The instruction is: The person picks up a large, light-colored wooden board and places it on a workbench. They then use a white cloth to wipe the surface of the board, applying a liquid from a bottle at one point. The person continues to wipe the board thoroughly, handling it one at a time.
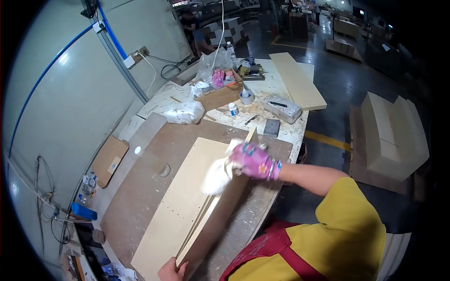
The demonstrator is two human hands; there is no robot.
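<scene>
A pale drilled wooden panel (176,201) lies lengthwise on the brown board in front of me. An upright board (218,218) runs along its right side, with a narrow gap between them. My right hand (255,160), in a pink-purple flowered glove, is closed around a white cloth (217,178) over the far part of these pieces. Motion blurs the cloth. Bare, my left hand (172,270) grips the near end of the upright board with thumb and finger; the rest of it is cut off by the lower edge.
The brown work board (136,185) bears a round tape-like piece (164,170). Farther back are a wrapped bundle (185,112), a small white bottle (233,109), a tape roll (246,97), a grey block (271,127) and a long panel (297,82). Stacked panels (386,136) stand right.
</scene>
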